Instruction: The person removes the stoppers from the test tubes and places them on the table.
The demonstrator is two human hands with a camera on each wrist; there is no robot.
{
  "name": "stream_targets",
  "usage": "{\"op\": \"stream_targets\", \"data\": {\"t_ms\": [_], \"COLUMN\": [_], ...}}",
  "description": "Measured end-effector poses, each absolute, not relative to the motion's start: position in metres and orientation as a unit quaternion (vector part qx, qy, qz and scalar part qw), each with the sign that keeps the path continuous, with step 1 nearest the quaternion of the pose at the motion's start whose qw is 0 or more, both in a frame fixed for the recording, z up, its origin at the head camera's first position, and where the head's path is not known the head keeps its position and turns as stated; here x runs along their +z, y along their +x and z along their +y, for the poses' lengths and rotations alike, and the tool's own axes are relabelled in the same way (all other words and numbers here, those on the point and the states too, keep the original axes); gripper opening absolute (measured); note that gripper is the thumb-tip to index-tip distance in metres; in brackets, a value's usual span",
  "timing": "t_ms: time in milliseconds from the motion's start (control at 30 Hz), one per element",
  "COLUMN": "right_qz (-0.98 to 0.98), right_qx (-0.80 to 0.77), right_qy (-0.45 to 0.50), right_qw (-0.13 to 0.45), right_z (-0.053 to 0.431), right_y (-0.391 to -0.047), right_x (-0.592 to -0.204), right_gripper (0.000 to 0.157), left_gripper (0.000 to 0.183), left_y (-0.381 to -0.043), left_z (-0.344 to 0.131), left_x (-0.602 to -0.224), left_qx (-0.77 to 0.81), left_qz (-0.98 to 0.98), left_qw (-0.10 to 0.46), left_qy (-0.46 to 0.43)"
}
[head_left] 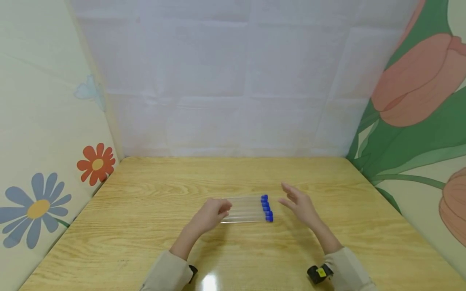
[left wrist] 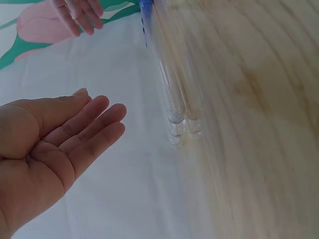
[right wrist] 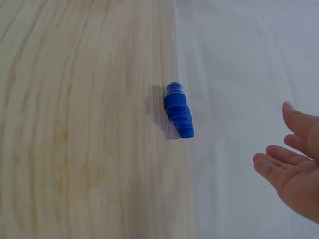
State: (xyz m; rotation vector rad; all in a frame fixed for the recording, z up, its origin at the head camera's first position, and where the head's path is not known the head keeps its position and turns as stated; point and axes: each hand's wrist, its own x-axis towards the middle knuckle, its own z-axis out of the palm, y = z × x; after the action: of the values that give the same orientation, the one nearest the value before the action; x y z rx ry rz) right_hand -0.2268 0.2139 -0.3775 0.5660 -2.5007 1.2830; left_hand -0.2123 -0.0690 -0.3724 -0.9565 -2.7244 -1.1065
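Several clear test tubes (head_left: 245, 209) with blue caps (head_left: 267, 208) lie side by side on the table, capped ends to the right. In the head view my left hand (head_left: 211, 214) hovers by their rounded ends, covering part of them. The left wrist view shows that hand (left wrist: 55, 144) apart from the tubes (left wrist: 174, 99), its fingers loosely bent and holding nothing. Just right of the caps is my right hand (head_left: 300, 204), raised with fingers spread. From the right wrist, the blue caps (right wrist: 178, 109) line up in a row, and the right hand (right wrist: 294, 164) touches nothing.
The wood-grain table (head_left: 153, 190) runs back to a white cloth backdrop (head_left: 218, 81). Flower-printed cloths hang on the left (head_left: 40, 121) and right (head_left: 407, 149) sides. A dark device (head_left: 319, 273) is strapped at the right wrist.
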Motion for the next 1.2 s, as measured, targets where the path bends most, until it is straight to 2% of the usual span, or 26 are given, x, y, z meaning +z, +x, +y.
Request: {"op": "stream_targets", "data": {"t_ms": [300,633,867,1200], "right_qz": [-0.807,-0.766,-0.766,-0.761], "right_qx": [0.573,0.628,0.628,0.635], "right_qy": [0.12,0.125,0.127,0.131], "right_qw": [0.073,0.062,0.053,0.017], "right_z": [0.215,0.213,0.214,0.216], "right_y": [-0.227,-0.228,-0.228,-0.228], "right_x": [-0.379,-0.384,-0.385,-0.392], "right_gripper": [0.035,0.03,0.032,0.034], "left_gripper": [0.015,0.016,0.017,0.018], "left_y": [-0.217,-0.222,-0.228,-0.23], "left_z": [-0.068,-0.064,-0.062,-0.058], "left_x": [-0.376,-0.381,-0.386,-0.387], "left_qx": [-0.417,-0.468,-0.498,-0.443], "left_qz": [-0.856,-0.849,-0.841,-0.873], "left_qw": [0.019,-0.006,-0.005,-0.009], "left_qy": [-0.307,-0.245,-0.212,-0.201]}}
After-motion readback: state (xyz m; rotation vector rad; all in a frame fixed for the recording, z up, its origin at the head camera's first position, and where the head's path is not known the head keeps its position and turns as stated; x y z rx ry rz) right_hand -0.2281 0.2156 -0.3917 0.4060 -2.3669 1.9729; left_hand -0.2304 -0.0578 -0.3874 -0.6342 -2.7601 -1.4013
